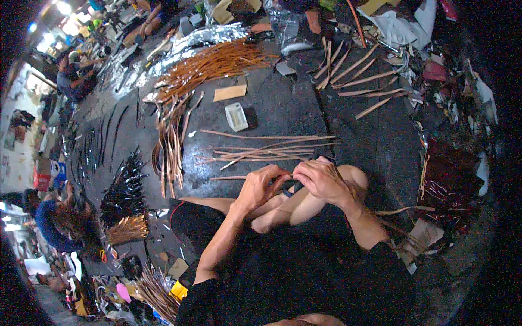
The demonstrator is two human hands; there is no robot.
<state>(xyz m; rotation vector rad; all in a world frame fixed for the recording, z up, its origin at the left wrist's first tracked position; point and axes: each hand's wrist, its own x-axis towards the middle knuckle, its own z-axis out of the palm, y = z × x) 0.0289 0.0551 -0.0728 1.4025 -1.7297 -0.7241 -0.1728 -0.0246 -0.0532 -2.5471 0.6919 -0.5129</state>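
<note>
My left hand (263, 186) and my right hand (323, 180) meet above my crossed legs, both closed in a pinch with fingertips almost touching. What the fingertips hold is too small to make out. A dark curved band (292, 190) shows just below the fingers; whether either hand grips it is unclear. Beyond the hands, several thin tan strips (261, 154) lie roughly side by side on the dark floor mat (296, 111). One tan strip (227, 177) runs left from behind my left hand; I cannot tell if it is held.
A white plastic container (236, 117) stands beside a tan flat piece (230, 93). Bundles of brown strips (171, 144), orange-brown strips (212, 64) and black strips (124, 187) lie to the left and far side. More tan strips (359, 73) spread at far right. A person (73, 79) sits far left.
</note>
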